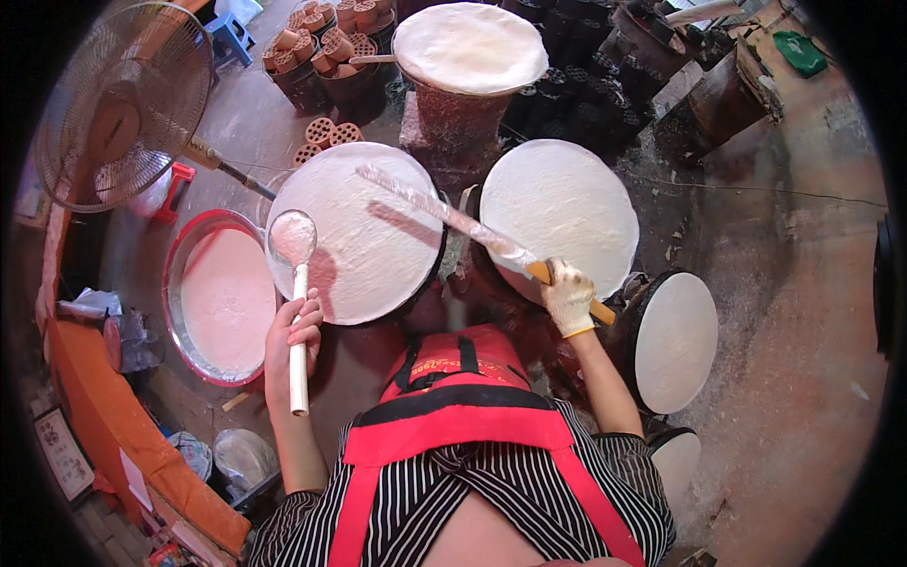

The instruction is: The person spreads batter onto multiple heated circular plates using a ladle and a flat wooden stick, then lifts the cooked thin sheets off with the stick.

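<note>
My bare left hand [294, 333] grips the pale handle of a ladle [292, 237], whose bowl holds pinkish-white batter. That bowl hangs over the left edge of a round griddle coated with a thin white sheet of batter [354, 241]. In my right hand [569, 294], which wears a white knitted glove, is the wooden handle of a long, batter-smeared spreading blade [446, 212]. The blade reaches across the left griddle and casts a shadow on its sheet. Under my right hand lies a second coated griddle [563, 205]. Left of the ladle stands a red-rimmed basin [173, 312] of batter.
Another coated griddle [471, 46] stands ahead, with smaller ones [677, 344] at my right. A pedestal fan [124, 113] rises at the left. Buckets of perforated briquettes [336, 53] and dark stacked briquettes [560, 92] stand behind. A cable [751, 190] crosses the floor.
</note>
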A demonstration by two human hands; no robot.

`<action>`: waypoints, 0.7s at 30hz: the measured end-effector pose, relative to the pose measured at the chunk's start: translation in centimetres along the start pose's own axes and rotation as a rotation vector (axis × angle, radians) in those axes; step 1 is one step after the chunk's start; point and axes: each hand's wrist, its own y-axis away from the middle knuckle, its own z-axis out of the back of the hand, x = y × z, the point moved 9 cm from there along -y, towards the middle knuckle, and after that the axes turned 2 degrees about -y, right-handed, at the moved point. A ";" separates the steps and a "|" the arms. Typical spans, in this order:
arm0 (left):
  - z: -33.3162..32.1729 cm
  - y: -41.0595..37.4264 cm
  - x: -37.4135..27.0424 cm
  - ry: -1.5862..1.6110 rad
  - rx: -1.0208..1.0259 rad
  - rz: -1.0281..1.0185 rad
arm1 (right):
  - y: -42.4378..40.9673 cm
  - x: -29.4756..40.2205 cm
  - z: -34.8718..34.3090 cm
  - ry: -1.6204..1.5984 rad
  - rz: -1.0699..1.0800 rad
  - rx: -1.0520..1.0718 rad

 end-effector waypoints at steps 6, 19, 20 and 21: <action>-0.6 0.7 4.8 0.067 0.011 -0.033 | -9.7 -1.0 10.8 0.200 0.208 -0.052; 2.2 3.5 1.4 0.149 -0.026 -0.249 | -41.2 0.3 25.3 -0.384 0.100 -0.148; 2.6 3.7 0.5 0.152 -0.033 -0.277 | -42.8 -1.0 24.0 -0.489 -0.035 -0.228; 3.1 3.7 -0.4 0.156 -0.032 -0.286 | -43.5 -2.5 22.8 -0.578 -0.182 -0.313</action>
